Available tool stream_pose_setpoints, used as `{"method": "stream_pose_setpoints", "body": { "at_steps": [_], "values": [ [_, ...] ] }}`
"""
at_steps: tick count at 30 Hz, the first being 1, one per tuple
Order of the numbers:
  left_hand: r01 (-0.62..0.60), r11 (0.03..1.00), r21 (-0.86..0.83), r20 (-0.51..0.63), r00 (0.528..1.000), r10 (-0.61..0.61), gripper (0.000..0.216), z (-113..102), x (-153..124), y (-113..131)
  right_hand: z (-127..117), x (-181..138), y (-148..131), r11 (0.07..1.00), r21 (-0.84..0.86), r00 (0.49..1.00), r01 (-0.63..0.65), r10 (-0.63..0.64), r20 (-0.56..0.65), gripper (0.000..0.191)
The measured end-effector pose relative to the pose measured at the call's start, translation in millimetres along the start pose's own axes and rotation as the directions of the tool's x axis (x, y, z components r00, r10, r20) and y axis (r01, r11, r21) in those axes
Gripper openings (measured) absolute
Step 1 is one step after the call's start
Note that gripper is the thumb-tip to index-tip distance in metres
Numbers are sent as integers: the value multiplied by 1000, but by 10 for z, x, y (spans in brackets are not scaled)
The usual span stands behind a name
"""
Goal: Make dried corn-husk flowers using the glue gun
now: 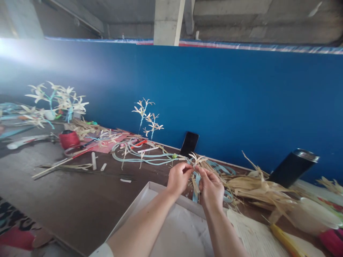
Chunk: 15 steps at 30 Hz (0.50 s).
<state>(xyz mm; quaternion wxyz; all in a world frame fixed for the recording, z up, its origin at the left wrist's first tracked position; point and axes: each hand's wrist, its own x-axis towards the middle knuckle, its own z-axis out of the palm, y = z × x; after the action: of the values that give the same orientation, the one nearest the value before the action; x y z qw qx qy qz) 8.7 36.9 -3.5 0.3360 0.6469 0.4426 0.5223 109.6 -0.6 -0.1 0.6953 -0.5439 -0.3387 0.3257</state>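
Note:
A small pale flower of dried husk [197, 157] stands up between my hands, its narrow petals spread. My left hand [178, 180] pinches its base with thumb and finger. From the other side my right hand [213, 187] is closed on the same base, fingertips almost touching the left ones; its stem is hidden by the fingers. A light blue strip [196, 185] hangs down between the hands; whether it is fixed to the flower I cannot tell. Both forearms reach over a shallow white box [150, 194]. Just beyond my hands, a dark phone [189, 142] leans on the blue partition [235, 96].
Dried husks [249, 187], a dark flask [292, 167] and a yellow-handled tool [285, 241] lie to the right. Finished-looking husk flower sprigs [154, 125] stand along the back. At left are red thread [69, 139], a hammer-like tool [30, 140] and looped pale blue cord [134, 159].

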Motion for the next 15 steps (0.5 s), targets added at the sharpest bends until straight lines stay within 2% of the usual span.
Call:
{"method": "stream_pose_setpoints", "body": {
  "at_steps": [4,11,15],
  "values": [
    [-19,1000,-20,7,1000,19,16,3,-11,10,-10,43,60,999,54,999,4,-7,53,43],
    [-35,999,-9,13,999,35,13,11,-17,10,-1,73,94,989,146,999,-11,5,37,37],
    [-38,999,-12,3,999,38,14,10,-15,5,7,74,108,977,215,999,-6,-5,51,42]
  ]
}}
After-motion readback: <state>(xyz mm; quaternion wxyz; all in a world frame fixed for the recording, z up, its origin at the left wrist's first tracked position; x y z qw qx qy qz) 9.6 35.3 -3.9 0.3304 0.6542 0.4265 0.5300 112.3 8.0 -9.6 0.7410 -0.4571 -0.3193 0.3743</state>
